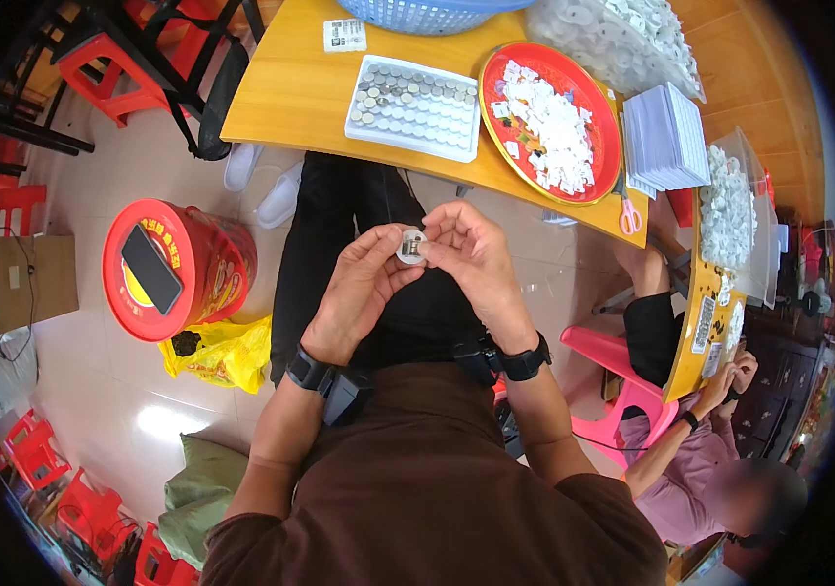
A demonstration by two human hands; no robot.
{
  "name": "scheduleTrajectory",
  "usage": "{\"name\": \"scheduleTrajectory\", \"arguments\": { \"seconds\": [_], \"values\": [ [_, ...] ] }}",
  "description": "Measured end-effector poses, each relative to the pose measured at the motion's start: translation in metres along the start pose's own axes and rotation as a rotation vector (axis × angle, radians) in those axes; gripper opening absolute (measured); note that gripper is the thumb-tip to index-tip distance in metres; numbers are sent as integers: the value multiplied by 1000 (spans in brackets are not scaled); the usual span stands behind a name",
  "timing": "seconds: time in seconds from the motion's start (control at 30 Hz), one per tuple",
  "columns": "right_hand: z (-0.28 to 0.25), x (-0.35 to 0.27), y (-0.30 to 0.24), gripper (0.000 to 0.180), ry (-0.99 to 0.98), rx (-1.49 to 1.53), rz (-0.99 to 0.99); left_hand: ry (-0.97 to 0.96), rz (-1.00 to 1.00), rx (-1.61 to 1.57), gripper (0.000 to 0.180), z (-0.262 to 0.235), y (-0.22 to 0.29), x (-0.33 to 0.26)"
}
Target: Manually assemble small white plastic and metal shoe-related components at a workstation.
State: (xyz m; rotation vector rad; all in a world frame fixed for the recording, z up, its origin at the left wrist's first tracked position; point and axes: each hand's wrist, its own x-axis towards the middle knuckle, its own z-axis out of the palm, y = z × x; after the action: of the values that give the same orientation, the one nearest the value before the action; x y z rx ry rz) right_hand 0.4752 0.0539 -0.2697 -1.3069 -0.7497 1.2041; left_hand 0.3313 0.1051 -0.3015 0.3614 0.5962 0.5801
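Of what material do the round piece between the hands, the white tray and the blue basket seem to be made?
Round piece: probably smooth white plastic, around a metallic-looking centre. White tray: likely thin moulded plastic, satin, with rows of shallow hollows. Blue basket: perhaps plastic, given its patterned openings.

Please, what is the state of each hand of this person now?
Left hand: closed, holding the small round white piece.
Right hand: closed, holding the same piece.

The left hand (359, 285) and right hand (478, 262) pinch a round white piece (411, 246); a white tray (427, 125) (part-filled with discs (393, 78)) sits on the surface (280, 83).
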Motion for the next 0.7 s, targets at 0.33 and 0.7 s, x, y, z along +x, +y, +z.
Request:
{"name": "scheduleTrajectory", "arguments": {
  "seconds": [0.33,0.7],
  "values": [
    [-3,5,15,21,88,-118,-23,-11,74,182,17,6,-2,4],
    [7,-8,1,21,27,-107,-29,-14,15,24,17,5,-1,-9]
  ]
}}
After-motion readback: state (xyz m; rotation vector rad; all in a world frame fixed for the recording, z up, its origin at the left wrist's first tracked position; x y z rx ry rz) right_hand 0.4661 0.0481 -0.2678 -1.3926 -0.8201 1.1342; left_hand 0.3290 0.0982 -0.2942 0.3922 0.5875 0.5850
